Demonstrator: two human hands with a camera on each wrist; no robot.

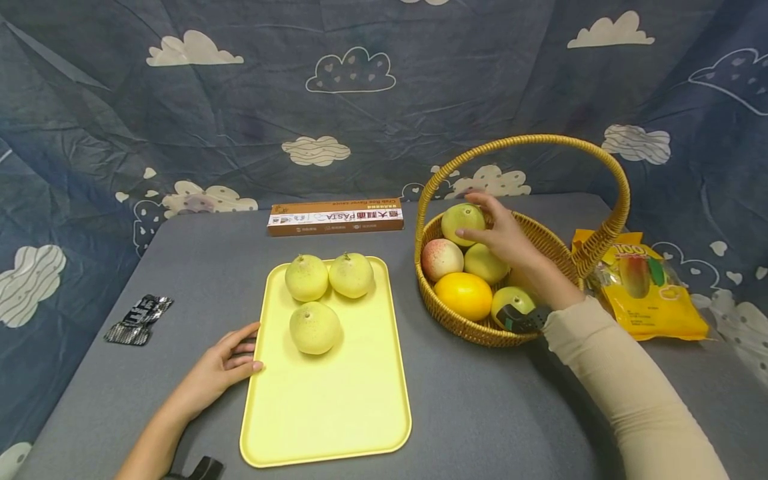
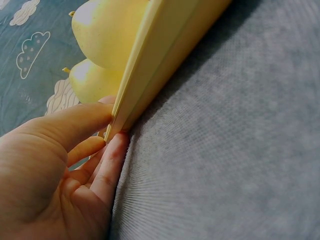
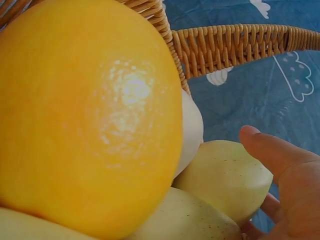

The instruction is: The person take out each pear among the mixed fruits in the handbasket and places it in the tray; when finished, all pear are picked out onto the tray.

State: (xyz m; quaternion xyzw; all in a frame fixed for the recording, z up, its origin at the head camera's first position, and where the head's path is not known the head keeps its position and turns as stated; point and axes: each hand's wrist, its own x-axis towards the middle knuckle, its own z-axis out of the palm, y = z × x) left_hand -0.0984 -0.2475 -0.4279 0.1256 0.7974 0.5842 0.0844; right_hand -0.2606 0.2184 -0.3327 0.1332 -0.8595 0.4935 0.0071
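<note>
My left hand (image 1: 219,367) pinches the left rim of a yellow tray (image 1: 327,413), thumb over the edge and fingers against its outer side, as the left wrist view shows. Three pale green pomelos (image 1: 315,328) lie in the tray's far half. Over the wicker basket (image 1: 429,297), my right hand (image 1: 504,230) spreads its thumb and fingers around the topmost pomelo (image 1: 461,223). In the right wrist view the thumb reaches over this pomelo (image 3: 225,175), with a gap showing near the thumb's base. Beside it sit a peach (image 1: 442,260), an orange (image 1: 463,297) and more pomelos.
The basket's tall handle (image 1: 528,140) arches above the right hand. A pasta box (image 1: 336,218) lies behind the tray. On the right is a yellow mango-print bag (image 1: 654,300); a crumpled black wrapper (image 1: 139,320) lies far left. A cloud-print cloth (image 1: 360,133) hangs behind.
</note>
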